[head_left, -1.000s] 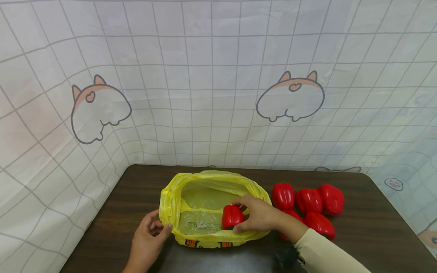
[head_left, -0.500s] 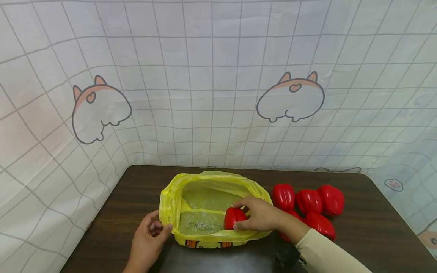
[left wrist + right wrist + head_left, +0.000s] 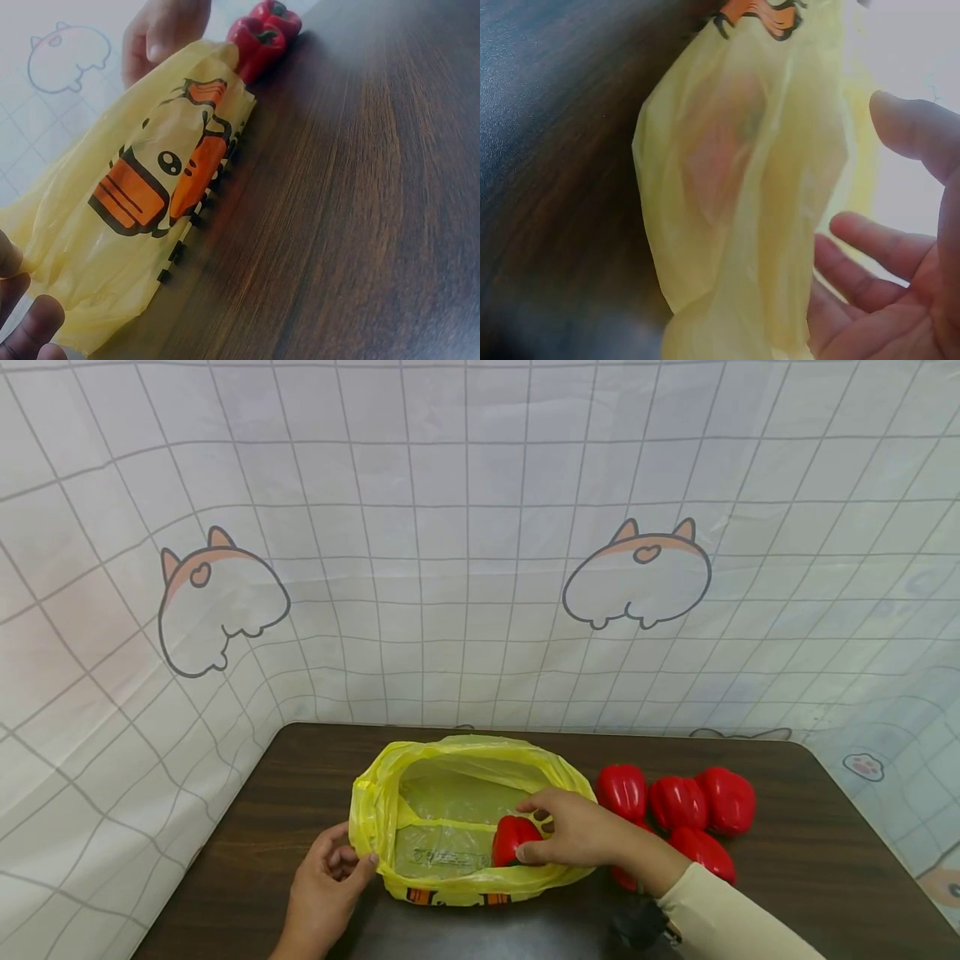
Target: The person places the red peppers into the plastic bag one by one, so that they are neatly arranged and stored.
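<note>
A yellow plastic bag point(image 3: 438, 887) with an orange-and-black cartoon print stands with its mouth spread wide. My left hand point(image 3: 322, 885) pinches its left rim between thumb and fingers; in the left wrist view, the fingers point(image 3: 39, 324) sit at that edge. Inside, toward the right end, lies a red bell pepper point(image 3: 513, 841). My right hand point(image 3: 577, 831) reaches over the right rim beside the pepper. In the right wrist view, the pepper shows faintly through the plastic point(image 3: 787, 247), and the right hand's thumb and fingers are spread apart from it.
Several more red bell peppers point(image 3: 678, 802) are grouped on the dark wooden table point(image 3: 795, 877) right of the bag, partly behind my right forearm. A white grid-patterned cloth point(image 3: 450, 568) with cartoon dogs hangs behind the table.
The pepper in the bag has shifted slightly right and down onto the bag's bottom. My right hand's fingers have loosened and come away from it. The left hand stays at the rim.
</note>
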Tool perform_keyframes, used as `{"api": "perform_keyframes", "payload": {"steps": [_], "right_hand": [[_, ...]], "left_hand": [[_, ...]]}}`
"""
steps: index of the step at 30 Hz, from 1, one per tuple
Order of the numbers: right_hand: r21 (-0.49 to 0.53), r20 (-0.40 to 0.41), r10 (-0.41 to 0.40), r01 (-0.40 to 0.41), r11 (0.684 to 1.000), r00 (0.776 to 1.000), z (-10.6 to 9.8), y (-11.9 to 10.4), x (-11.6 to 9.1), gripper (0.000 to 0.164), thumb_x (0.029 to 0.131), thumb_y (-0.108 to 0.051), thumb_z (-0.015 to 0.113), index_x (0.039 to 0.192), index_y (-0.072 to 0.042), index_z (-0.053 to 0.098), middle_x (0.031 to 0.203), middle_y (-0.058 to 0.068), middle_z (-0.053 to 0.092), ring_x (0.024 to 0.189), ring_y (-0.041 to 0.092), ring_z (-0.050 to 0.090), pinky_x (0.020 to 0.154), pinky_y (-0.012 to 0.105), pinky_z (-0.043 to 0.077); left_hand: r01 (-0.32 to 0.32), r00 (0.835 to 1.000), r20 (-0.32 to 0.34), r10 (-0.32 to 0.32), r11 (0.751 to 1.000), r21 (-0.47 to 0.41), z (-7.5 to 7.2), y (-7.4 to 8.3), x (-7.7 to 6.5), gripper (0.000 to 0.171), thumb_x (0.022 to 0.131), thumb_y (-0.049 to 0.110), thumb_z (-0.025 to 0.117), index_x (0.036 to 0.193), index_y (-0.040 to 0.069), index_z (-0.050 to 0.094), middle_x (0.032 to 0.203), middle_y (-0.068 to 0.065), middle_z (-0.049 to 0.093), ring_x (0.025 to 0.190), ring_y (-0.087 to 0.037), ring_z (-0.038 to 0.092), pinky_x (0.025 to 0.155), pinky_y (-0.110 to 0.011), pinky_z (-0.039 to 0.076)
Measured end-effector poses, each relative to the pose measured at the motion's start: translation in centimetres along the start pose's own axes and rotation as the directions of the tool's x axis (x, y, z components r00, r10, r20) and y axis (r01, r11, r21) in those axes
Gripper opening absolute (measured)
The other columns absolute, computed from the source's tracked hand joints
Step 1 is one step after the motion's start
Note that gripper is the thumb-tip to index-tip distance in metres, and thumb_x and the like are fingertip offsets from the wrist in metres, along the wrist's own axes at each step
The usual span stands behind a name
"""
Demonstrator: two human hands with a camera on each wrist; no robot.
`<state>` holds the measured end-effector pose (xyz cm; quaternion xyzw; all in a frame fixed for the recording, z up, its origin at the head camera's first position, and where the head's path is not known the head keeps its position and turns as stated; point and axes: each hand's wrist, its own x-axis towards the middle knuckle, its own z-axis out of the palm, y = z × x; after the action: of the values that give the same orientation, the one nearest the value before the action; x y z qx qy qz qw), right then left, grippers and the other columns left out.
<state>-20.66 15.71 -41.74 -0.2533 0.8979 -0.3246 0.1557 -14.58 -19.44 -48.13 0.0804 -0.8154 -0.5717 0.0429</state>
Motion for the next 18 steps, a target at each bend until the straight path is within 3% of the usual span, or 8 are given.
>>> {"api": "perform_keyframes", "payload": {"steps": [11,18], "right_hand": [[0.028,-0.067,-0.091,0.093,0.995,0.994,-1.9,0.4,-2.4,0.061,0.088,-0.037,0.082,0.138,-0.01,0.06,0.135,0.004,0.062,0.118,0.035,0.063,0.096,0.051,0.052],[0.059,-0.108,-0.053,0.06,0.996,0.993,-3.3,1.4,-4.3,0.063,0.089,-0.037,0.081,0.142,-0.012,0.057,0.139,0.007,0.058,0.12,0.036,0.062,0.098,0.053,0.051]], "left_hand": [[0.002,1.0,0.004,-0.002,1.0,-0.005,-0.1,-0.2,0.1,0.058,0.093,0.02,0.079,0.142,0.008,0.049,0.092,-0.006,0.07,0.079,-0.019,0.065,0.066,-0.028,0.053],[-0.005,1.0,0.003,0.005,1.0,-0.012,-0.1,-0.2,0.0,0.056,0.094,0.018,0.078,0.141,0.009,0.05,0.092,-0.007,0.07,0.078,-0.02,0.065,0.065,-0.029,0.053]]}}
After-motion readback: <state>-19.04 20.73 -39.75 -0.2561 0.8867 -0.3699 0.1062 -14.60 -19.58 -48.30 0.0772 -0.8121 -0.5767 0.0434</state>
